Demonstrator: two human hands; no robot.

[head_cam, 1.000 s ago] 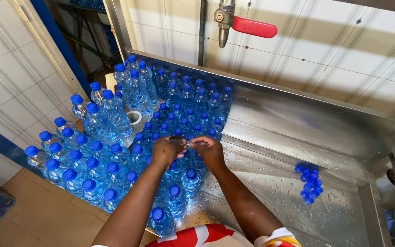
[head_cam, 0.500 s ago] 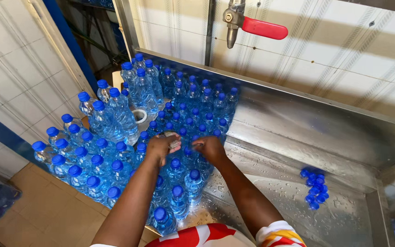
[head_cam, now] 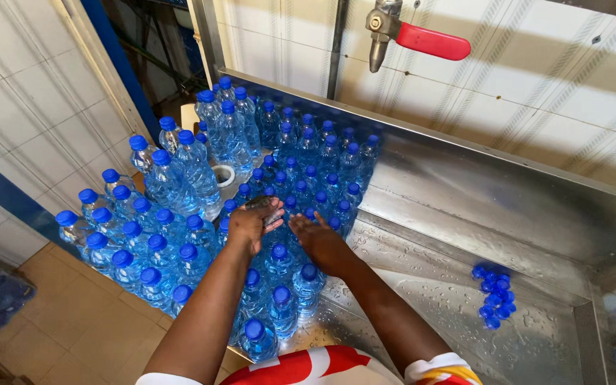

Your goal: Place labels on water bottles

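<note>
So the left hand (head_cam: 251,224) is sitting on top of a small water bottle (head_cam: 264,207) in the middle of the pack, fingers curled over the cap end, and the bottle pokes out just past the fingertips toward the back of the steel trough (head_cam: 465,192). Fingers look closed around it, though the cap itself is hidden under the hand, so I can't tell exactly how tight the grip is. The right hand (head_cam: 319,239) is just beside it, flat and palm down with fingers together and stretched out, resting on the blue caps of the neighbouring bottles (head_cam: 301,192) and not clamped on anything. Compared with half a second back, the two hands have slid a bit apart: earlier they were nearly touching over one bottle, now there's a gap between them and the right one lies lower and flatter. The bottle under the left hand stands pretty much upright like the rest, long axis vertical, cap end up, maybe tipped slightly away from the person. Off to the right there's a little pile of loose blue caps (head_cam: 493,296) on the wet steel, well apart from both hands, and a red-handled tap (head_cam: 422,39) on the wall above.
</note>
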